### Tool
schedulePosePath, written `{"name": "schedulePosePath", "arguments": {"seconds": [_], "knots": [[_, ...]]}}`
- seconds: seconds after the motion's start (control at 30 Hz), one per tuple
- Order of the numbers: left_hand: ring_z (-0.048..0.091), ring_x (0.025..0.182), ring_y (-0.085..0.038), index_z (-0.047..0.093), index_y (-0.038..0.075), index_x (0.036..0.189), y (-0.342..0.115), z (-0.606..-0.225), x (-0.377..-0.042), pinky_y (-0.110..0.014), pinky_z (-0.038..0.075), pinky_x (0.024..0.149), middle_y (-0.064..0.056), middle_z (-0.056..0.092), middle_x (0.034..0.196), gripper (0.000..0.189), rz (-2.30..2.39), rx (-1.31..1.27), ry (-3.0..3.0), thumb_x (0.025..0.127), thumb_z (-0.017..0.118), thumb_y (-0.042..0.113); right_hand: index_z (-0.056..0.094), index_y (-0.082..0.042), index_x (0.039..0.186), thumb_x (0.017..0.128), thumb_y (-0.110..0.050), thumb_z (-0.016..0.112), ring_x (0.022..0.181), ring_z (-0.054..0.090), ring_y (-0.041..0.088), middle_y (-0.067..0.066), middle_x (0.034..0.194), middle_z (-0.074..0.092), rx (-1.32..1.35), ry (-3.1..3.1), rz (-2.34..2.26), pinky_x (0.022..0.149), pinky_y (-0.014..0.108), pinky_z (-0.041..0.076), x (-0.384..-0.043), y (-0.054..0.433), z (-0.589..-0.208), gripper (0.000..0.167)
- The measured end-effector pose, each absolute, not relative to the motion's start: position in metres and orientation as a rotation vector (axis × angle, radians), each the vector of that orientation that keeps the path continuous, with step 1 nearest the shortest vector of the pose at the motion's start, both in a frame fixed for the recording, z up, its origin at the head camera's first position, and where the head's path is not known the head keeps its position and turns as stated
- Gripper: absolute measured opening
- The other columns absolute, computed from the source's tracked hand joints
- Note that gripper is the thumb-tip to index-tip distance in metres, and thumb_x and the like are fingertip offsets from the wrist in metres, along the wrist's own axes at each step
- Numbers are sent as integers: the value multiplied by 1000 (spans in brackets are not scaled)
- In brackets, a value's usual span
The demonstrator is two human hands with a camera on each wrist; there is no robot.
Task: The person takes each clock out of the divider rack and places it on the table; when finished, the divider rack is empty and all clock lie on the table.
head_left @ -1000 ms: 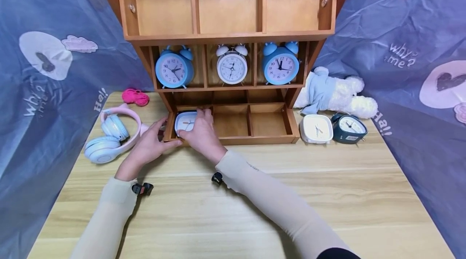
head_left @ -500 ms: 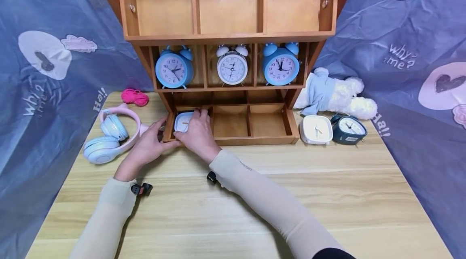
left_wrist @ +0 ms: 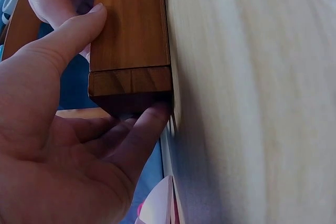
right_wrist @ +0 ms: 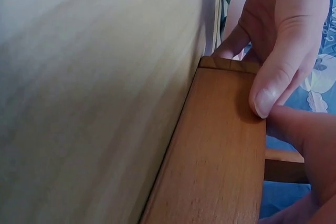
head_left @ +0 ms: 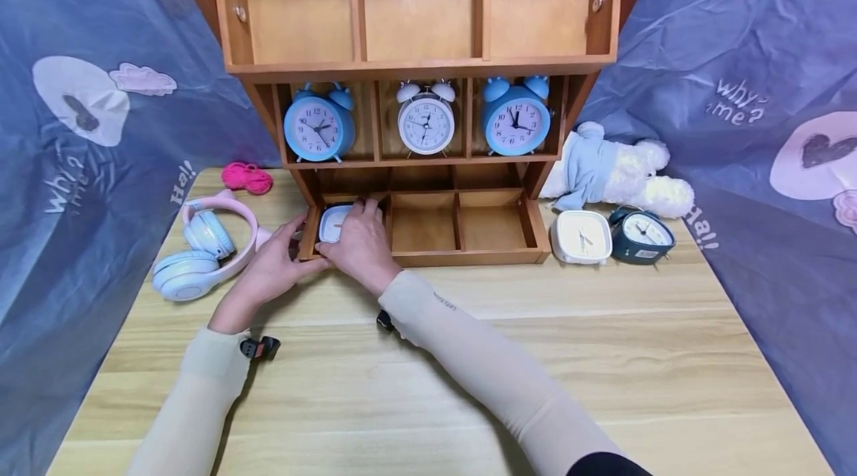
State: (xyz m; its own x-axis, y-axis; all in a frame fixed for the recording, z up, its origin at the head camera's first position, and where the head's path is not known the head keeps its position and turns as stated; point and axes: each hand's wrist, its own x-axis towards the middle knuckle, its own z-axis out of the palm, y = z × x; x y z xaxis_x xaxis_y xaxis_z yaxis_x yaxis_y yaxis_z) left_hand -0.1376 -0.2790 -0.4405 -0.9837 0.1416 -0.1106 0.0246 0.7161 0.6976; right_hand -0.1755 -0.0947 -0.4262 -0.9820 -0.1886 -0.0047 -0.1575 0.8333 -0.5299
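Note:
A square, pale-rimmed alarm clock (head_left: 331, 224) lies face up in the bottom left compartment of a wooden shelf (head_left: 478, 258). Over its right side is my right hand (head_left: 363, 242), fingers at the far edge and thumb at the near edge, gripping it. My left hand (head_left: 268, 274) holds the shelf's lower left corner. In the left wrist view, the left thumb (left_wrist: 79, 30) presses the front board (left_wrist: 131, 24) while the fingers reach round its end. The right wrist view has the right thumb (right_wrist: 289, 124) at the board's upper edge, close to the left thumb.
Two blue alarm clocks (head_left: 320, 126) and a white one (head_left: 426, 124) stand on the middle tier. Right of the shelf are a white square clock (head_left: 582, 237), a dark green clock (head_left: 643, 236) and a plush toy (head_left: 619, 169). Headphones (head_left: 190, 275) and pink yarn (head_left: 247, 178) lie left.
My right hand and forearm have shifted slightly left, and the hand covers more of the square clock's face. My left hand keeps its hold on the shelf corner.

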Motion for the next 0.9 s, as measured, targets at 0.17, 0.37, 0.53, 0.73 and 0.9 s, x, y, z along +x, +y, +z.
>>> {"name": "schedulePosePath", "arguments": {"seconds": [0.17,0.37,0.53,0.73,0.9], "knots": [[66,137,-50,23,1,177,-278,-440,-139,-62,57,112,-33,49,167,109,1126,158,2772,98,90,36,44,9,163,87,-64,90,140,61,34,25,166,46,-309,2968,-732,112,42,61,-185,-96,-436,114],[68,132,-48,26,1,176,-278,-440,-140,-60,57,110,-32,57,159,107,1116,176,2796,97,91,34,43,6,165,85,-70,88,139,60,31,21,166,46,-303,2930,-665,112,39,60,-198,-99,-449,119],[66,136,-50,24,0,177,-278,-440,-140,-61,57,112,-33,51,165,108,1123,165,2780,98,90,34,47,6,162,83,-65,92,139,60,32,22,166,47,-292,2934,-742,112,40,60,-202,-100,-455,115],[65,139,-51,22,-1,177,-279,-440,-138,-63,56,115,-34,44,171,110,1130,143,2761,98,90,34,52,5,156,80,-62,92,135,62,33,22,160,50,-306,2978,-757,110,41,61,-201,-101,-461,109],[64,139,-51,22,-1,177,-279,-440,-138,-63,56,114,-33,45,170,110,1126,139,2768,98,90,34,54,5,152,83,-59,90,130,65,31,21,154,54,-340,3014,-722,108,40,62,-185,-95,-437,100]]}}
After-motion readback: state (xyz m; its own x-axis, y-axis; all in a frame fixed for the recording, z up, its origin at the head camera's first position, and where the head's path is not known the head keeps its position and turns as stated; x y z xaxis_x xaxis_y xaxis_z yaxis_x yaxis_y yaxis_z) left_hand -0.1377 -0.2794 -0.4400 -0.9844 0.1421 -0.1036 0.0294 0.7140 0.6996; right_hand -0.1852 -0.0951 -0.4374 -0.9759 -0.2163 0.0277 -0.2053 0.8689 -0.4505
